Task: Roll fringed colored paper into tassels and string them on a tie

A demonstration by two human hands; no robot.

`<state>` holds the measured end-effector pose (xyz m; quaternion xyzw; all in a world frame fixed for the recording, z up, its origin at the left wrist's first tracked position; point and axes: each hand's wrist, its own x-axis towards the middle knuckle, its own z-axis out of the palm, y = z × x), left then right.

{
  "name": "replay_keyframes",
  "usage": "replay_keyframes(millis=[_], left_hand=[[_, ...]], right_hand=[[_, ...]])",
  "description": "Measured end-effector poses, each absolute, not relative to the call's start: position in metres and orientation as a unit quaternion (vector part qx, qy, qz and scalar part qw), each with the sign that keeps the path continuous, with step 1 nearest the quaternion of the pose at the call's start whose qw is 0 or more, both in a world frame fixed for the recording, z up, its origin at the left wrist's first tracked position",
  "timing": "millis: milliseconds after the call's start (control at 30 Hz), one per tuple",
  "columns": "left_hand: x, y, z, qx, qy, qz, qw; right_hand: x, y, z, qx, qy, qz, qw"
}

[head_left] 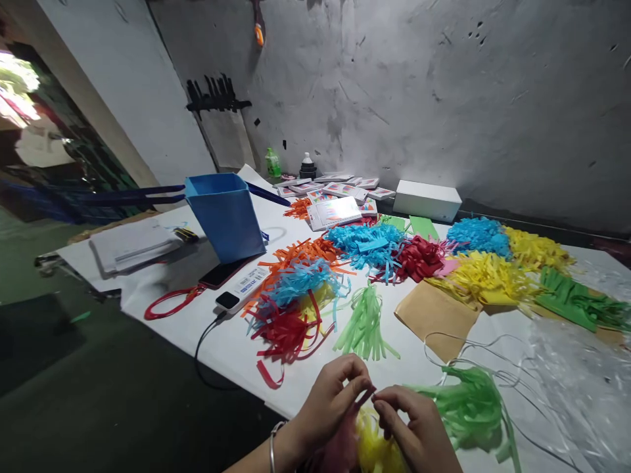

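- One narrow dusky-pink paper strip is at the fingertips, pinched between the left hand's thumb and forefinger; the right hand's thumb and forefinger close in at its tip, though whether they grip it I cannot tell.
- Both hands come in from the near edge, wrists apart and fingertips almost meeting; one silver metal bangle circles the left wrist.
- Just below the fingers are one blurred pink paper bundle and one yellow paper bundle.
- Right of the fingers lies one green fringed paper tassel, near thin white cords and crumpled clear plastic.
- Just beyond the fingers, one light-green paper tassel fans out; one flat brown paper envelope sits beyond and to the right.
- Left and beyond, red fringe overlaps light-blue fringe.
- Farther left are one white device with a dark screen, one dark phone, one red cord loop and one tall blue open-topped bin.
- Straight beyond the fingers, printed white flat boxes lie piled, too overlapped to count, left of one long plain white box.
- The white desk meets a scuffed grey wall farthest from the fingers; dark green floor shows to the left.
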<state>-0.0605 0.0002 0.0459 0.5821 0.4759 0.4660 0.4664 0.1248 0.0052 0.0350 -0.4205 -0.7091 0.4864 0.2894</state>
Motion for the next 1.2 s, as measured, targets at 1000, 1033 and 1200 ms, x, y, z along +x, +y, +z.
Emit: replay_keyframes(millis=[1000, 1033, 1200], left_hand=[[-0.056, 0.002, 0.04, 0.455, 0.432, 0.467, 0.623], [-0.057, 0.002, 0.04, 0.457, 0.432, 0.464, 0.624], [-0.059, 0.0, 0.046, 0.509, 0.45, 0.437, 0.59]], right_hand=[[0.129, -0.004, 0.039, -0.472, -0.743, 0.333, 0.337], [0.13, -0.004, 0.039, -0.472, -0.742, 0.337, 0.336], [0.131, -0.004, 0.036, -0.47, -0.7, 0.422, 0.333]])
